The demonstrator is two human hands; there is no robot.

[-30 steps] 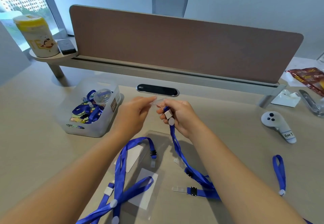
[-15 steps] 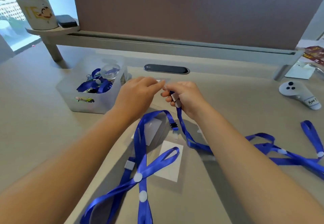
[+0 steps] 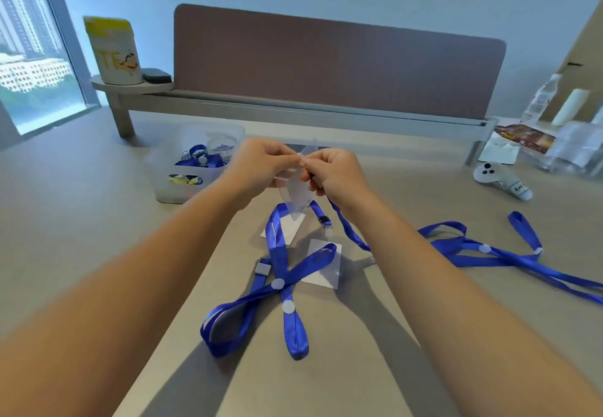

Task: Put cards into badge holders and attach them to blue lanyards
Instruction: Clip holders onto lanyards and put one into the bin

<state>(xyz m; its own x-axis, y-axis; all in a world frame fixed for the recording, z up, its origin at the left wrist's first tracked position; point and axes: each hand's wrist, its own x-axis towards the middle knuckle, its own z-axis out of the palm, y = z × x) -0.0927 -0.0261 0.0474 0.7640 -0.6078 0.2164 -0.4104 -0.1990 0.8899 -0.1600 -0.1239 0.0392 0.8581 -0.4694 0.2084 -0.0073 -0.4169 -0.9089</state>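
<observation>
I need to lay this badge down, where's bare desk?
Bare desk lies left of the plastic bin, and another patch nearer you beyond the lanyard loops. The middle and right are crowded with lanyards and cards.

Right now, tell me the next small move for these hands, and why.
Probably thread the lanyard's clip through the slot at the top of the badge holder. Both the left hand and right hand pinch its upper edge, lifted off the table, and the blue lanyard trails from the right hand.
</observation>
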